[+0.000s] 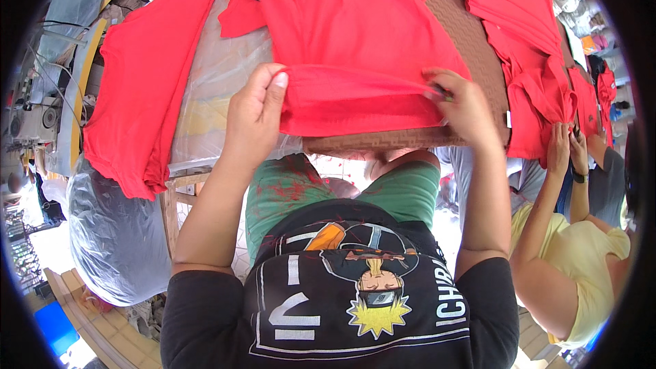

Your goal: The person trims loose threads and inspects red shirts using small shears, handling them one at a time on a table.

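A red shirt [348, 17] lies over the table in front of me, its near hem lifted toward me. My left hand [262, 109] pinches the hem's left corner, thumb on top. At the right end of the hem, my right hand [468, 111] is closed and slightly blurred. A small dark tool [443, 92] pokes out of its fingers against the cloth; its exact kind is hard to make out. Between the two hands the hem band is stretched, with a fold along it.
Another folded red garment [154, 75] hangs over the table's left edge, beside clear plastic sheeting [222, 96]. More red garments [516, 14] lie to the right on the brown textured tabletop [471, 34]. A co-worker in yellow [570, 266] handles red cloth there. A plastic-wrapped bundle [119, 232] stands lower left.
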Motion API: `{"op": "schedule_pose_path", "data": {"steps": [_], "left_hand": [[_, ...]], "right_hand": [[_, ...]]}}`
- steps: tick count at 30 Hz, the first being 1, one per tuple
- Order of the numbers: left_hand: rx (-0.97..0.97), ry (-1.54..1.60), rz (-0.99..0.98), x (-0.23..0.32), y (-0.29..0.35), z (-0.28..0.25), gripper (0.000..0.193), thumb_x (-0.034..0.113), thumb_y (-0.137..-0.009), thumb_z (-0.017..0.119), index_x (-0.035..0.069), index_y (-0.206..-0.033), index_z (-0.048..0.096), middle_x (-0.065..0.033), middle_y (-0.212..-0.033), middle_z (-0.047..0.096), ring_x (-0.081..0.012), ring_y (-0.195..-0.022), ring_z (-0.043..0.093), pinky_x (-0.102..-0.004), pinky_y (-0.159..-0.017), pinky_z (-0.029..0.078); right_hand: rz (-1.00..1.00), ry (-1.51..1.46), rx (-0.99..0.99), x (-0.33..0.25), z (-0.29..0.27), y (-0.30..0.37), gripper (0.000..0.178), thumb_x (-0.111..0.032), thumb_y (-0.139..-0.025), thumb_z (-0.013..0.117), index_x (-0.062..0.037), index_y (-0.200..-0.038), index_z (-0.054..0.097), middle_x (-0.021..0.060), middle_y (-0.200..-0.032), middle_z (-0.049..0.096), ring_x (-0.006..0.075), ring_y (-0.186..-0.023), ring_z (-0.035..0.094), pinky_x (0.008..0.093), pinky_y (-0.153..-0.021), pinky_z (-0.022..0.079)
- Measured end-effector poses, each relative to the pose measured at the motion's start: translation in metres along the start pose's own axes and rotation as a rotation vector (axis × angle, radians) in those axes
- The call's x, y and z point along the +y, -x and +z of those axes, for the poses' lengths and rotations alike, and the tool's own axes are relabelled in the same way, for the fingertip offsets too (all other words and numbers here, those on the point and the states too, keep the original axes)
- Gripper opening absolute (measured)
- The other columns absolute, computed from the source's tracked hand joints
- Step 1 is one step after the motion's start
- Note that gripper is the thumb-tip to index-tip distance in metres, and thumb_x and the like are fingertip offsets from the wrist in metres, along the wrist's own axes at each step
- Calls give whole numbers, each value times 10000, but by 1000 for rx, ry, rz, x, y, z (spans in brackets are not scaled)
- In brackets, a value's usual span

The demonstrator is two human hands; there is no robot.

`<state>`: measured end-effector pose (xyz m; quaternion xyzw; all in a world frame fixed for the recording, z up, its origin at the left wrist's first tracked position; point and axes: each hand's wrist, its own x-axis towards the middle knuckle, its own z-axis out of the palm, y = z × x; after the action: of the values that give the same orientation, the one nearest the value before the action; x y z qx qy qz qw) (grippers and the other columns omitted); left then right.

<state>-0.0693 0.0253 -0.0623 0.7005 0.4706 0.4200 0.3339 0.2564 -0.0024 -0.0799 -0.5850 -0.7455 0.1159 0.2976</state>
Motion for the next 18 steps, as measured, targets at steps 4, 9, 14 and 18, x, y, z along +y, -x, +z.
{"op": "schedule_pose_path", "data": {"steps": [4,9,14,18], "left_hand": [[-17,208,-13,0,11,-8,228,218,-1003,499,16,-1069,581,-103,-817,600,-120,-770,560,-258,-725,452],[-96,-111,-126,-14,-1,6,214,172,-977,524,20,-1115,581,-136,-988,635,-215,-896,605,-284,-850,460],[-3,-337,206,-23,-10,13,213,104,-886,601,52,-1089,640,-140,-1098,624,-293,-1009,595,-388,-884,478],[-275,-353,283,-14,-9,29,214,72,-845,649,56,-1057,676,-113,-1099,625,-285,-1010,603,-373,-900,477]], "right_hand": [[286,-502,-196,1,-64,10,148,-104,-839,710,7,-900,634,-33,-735,543,56,-700,467,239,-641,407],[327,-216,-79,7,-43,-5,274,-187,-803,753,4,-967,647,53,-855,637,167,-782,598,296,-728,464],[247,193,131,-20,-20,-15,439,-309,-754,781,-13,-1046,642,182,-979,661,356,-873,643,421,-789,502],[230,-74,-60,-67,8,-20,449,-334,-809,734,-18,-1097,597,187,-984,651,325,-884,654,412,-775,513]]}}
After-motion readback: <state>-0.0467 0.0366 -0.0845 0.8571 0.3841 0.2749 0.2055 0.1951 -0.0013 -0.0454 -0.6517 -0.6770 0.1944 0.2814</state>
